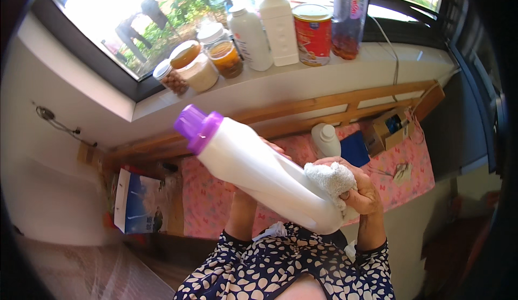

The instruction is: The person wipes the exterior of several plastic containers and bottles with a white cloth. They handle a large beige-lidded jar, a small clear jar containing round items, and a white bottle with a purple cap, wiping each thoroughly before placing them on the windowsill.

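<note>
A large white plastic bottle [259, 165] with a purple cap [198, 128] lies slantwise in front of me, its cap toward the upper left. My left hand [274, 147] is wrapped round it from behind; the bottle hides most of that hand, and only some fingers show past its upper edge. In my right hand [368, 193] is a bunched white cloth [330, 178], pressed against the side of the bottle near its base.
On the windowsill [377, 57] stand several jars and bottles, a red tin [313, 34] among them. Below, a pink patterned cover [410, 189] bears a white jug [326, 140], a blue flat item [354, 148] and an open cardboard box [388, 130]. Another box [141, 203] sits at left.
</note>
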The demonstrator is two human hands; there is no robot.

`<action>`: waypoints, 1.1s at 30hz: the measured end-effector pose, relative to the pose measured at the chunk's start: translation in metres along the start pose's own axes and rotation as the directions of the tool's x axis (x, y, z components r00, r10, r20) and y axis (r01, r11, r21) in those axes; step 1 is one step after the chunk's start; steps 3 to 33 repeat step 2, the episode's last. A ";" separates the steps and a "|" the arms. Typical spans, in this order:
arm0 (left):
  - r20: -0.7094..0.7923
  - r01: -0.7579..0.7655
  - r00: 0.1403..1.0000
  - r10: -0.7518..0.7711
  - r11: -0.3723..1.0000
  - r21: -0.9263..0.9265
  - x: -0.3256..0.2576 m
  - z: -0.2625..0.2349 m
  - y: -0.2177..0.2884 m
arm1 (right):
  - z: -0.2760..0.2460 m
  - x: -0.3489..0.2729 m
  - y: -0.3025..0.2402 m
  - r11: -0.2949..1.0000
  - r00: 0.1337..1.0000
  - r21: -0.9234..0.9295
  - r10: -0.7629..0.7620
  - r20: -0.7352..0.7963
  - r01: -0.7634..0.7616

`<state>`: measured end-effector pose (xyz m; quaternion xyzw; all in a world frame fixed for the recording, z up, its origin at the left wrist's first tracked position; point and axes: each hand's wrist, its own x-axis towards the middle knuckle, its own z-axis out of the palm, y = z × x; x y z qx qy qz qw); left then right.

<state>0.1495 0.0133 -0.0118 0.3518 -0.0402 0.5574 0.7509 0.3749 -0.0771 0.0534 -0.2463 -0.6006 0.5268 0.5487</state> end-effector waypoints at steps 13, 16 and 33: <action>-0.080 -0.030 0.996 0.035 0.998 0.064 -0.004 0.010 0.007 | 0.005 0.016 -0.001 0.998 0.998 -0.033 0.062 0.034 -0.060; -0.080 -0.030 0.996 0.035 0.998 0.064 -0.004 0.010 0.007 | 0.005 0.016 -0.001 0.998 0.998 -0.033 0.062 0.034 -0.060; -0.080 -0.030 0.996 0.035 0.998 0.064 -0.004 0.010 0.007 | 0.005 0.016 -0.001 0.998 0.998 -0.033 0.062 0.034 -0.060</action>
